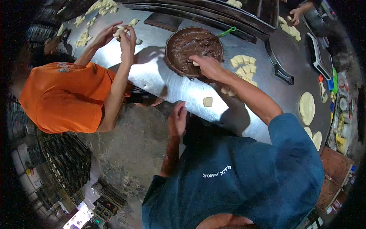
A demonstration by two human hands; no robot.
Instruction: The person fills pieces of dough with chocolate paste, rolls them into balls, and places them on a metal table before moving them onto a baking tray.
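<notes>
**Chocolate scooped from the bowl**

Right now the right hand (207,66) is dipped into the bowl (194,51) at upper centre of the frame, fingers curled narrow in the brown chocolate paste (190,45) — whether anything is pinched cannot be told. A small amount is best taken, scraped clean against the rim. The left hand (178,120) is rested loosely open on the steel table (152,74) edge, holding nothing. A dough piece (207,101) is laid between both hands. The bowl is nearly full of paste, with a green handle (228,31) stuck in — dough pieces are heaped just right of it. At upper left, dough is shaped by a co-worker's hands (122,34).
</notes>
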